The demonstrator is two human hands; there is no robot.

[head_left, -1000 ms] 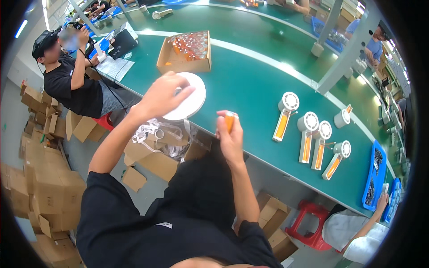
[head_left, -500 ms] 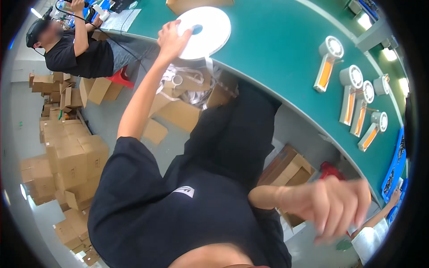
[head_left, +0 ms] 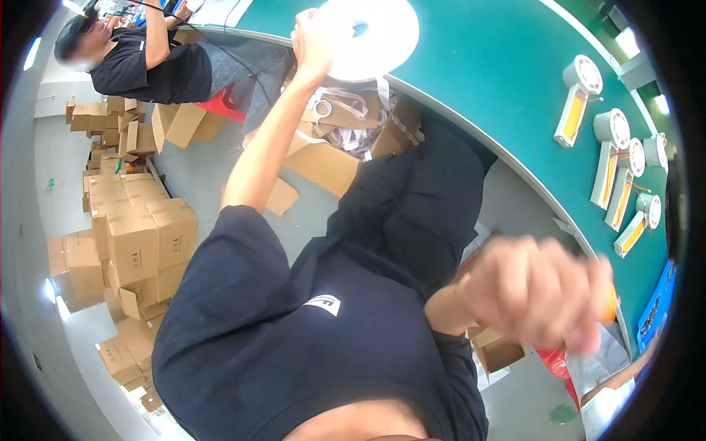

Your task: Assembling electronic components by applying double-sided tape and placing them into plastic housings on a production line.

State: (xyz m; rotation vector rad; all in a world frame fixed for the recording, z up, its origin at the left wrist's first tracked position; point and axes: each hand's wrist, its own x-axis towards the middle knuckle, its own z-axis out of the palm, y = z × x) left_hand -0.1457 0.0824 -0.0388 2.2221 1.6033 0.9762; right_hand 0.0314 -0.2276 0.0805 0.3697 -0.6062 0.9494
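My left hand (head_left: pixel 312 45) reaches up to the workbench and is closed on the left side of a large white reel (head_left: pixel 386 40), a flat disc with a hole in its middle. A white strip (head_left: pixel 383 92) hangs from the reel's lower edge over the bench edge. My right hand (head_left: pixel 533 290) is raised in front of me, off the bench, its fingers curled and blurred by motion. Something small and orange (head_left: pixel 610 303) shows at the edge of those fingers; I cannot make out what it is.
On the green bench (head_left: pixel 471 81) stand several white round units with yellow-orange strips (head_left: pixel 571 114). Below it, an open carton (head_left: pixel 323 163) holds tangled white strips. Stacked cartons (head_left: pixel 132 235) fill the left. A seated person (head_left: pixel 158 70) works at far left; a blue tray (head_left: pixel 654 309) lies right.
The view has shifted, so the bench and reel appear farther right. My right hand's fingers have curled in and the hand has risen. My left hand still grips the reel.
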